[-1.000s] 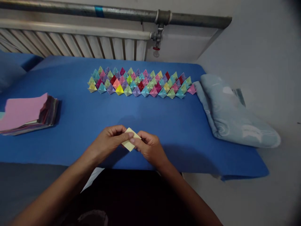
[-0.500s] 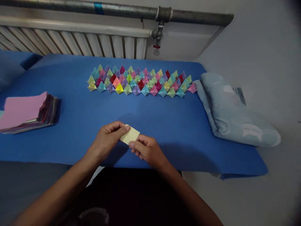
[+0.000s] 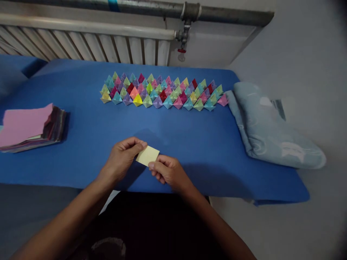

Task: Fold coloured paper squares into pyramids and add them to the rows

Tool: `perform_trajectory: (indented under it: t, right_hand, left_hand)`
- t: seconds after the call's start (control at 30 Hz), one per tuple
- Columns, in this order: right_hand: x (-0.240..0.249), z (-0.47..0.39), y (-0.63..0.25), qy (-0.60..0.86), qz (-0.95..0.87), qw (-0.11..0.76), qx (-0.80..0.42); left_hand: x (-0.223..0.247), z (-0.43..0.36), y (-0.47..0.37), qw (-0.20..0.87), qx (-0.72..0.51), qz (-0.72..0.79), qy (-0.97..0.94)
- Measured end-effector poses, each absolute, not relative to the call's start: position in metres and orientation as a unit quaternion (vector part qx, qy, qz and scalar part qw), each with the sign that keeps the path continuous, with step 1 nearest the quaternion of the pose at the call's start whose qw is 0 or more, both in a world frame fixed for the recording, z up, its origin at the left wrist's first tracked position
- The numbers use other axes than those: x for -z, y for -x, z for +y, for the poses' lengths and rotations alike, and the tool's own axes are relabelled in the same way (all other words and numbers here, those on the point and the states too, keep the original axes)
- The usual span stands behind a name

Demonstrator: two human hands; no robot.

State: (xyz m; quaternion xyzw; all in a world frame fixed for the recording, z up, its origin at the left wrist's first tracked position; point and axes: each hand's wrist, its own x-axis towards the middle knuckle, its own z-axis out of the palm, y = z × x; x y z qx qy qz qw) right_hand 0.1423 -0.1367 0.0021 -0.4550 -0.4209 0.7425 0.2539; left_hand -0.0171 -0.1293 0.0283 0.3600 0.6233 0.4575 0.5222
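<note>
A small pale yellow square of folded paper (image 3: pixel 148 155) is held above the blue-covered table, between both hands. My left hand (image 3: pixel 123 155) pinches its upper left corner, thumb on top. At its lower right edge, my right hand (image 3: pixel 166 169) grips it between thumb and curled fingers. Beyond the hands stand several rows of small folded paper boats (image 3: pixel 157 102) in pink, blue, green, purple, red and yellow. The fingers behind the paper are partly hidden.
On the left lies a stack of coloured paper (image 3: pixel 25 122), pink on top. A folded light blue blanket (image 3: pixel 271 133) rests on the right of the blue table cover (image 3: pixel 89 144). Behind the table are a white radiator (image 3: pixel 121 50) and a metal pipe (image 3: pixel 151 10) with a red-handled valve.
The yellow paper has turned slightly, and my left thumb has slid back toward its upper left corner. My right hand keeps its grip. The view has shifted a little.
</note>
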Motion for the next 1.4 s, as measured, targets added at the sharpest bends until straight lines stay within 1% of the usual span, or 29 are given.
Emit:
perform_trajectory:
  t: [0.1, 0.2, 0.27, 0.43, 0.57, 0.67, 0.8, 0.87, 0.97, 1.13, 1.2, 1.3, 1.37, 1.4]
  right_hand:
    - [-0.003, -0.132, -0.149, 0.449, -0.449, 0.264, -0.726]
    - [-0.003, -0.123, -0.154, 0.462, -0.467, 0.339, -0.674]
    - [-0.002, -0.118, -0.154, 0.463, -0.477, 0.358, -0.656]
    - [0.001, -0.116, -0.151, 0.45, -0.524, 0.321, -0.648]
    - [0.002, -0.123, -0.155, 0.477, -0.604, 0.295, -0.567]
    - [0.002, -0.128, -0.156, 0.484, -0.701, 0.255, -0.457]
    - [0.002, -0.131, -0.155, 0.474, -0.791, 0.192, -0.337]
    - [0.003, -0.131, -0.154, 0.478, -0.809, 0.172, -0.295]
    - [0.006, -0.131, -0.154, 0.469, -0.823, 0.164, -0.278]
    - [0.012, -0.132, -0.154, 0.405, -0.866, 0.14, -0.258]
    - [0.014, -0.131, -0.154, 0.395, -0.878, 0.125, -0.241]
    - [0.013, -0.129, -0.154, 0.376, -0.894, 0.107, -0.219]
    - [0.012, -0.128, -0.155, 0.367, -0.901, 0.101, -0.208]
    - [0.011, -0.128, -0.155, 0.366, -0.903, 0.098, -0.205]
  left_hand:
    - [-0.026, -0.128, 0.018, 0.533, -0.454, 0.625, -0.346]
    - [-0.025, -0.127, 0.018, 0.555, -0.427, 0.628, -0.338]
    - [-0.025, -0.127, 0.016, 0.569, -0.413, 0.625, -0.34]
    - [-0.021, -0.126, 0.014, 0.603, -0.372, 0.607, -0.361]
    - [-0.015, -0.124, 0.017, 0.604, -0.315, 0.603, -0.414]
    - [-0.011, -0.119, 0.018, 0.546, -0.242, 0.611, -0.52]
    - [-0.008, -0.113, 0.017, 0.411, -0.131, 0.632, -0.644]
    - [-0.007, -0.111, 0.016, 0.348, -0.104, 0.637, -0.68]
    - [-0.004, -0.111, 0.015, 0.301, -0.113, 0.63, -0.707]
    - [0.0, -0.111, 0.014, 0.303, -0.104, 0.643, -0.696]
    - [0.002, -0.112, 0.016, 0.286, -0.105, 0.648, -0.699]
    - [0.005, -0.117, 0.025, 0.202, -0.167, 0.636, -0.726]
    - [0.006, -0.124, 0.035, 0.149, -0.224, 0.583, -0.766]
    - [0.006, -0.129, 0.04, 0.139, -0.24, 0.545, -0.791]
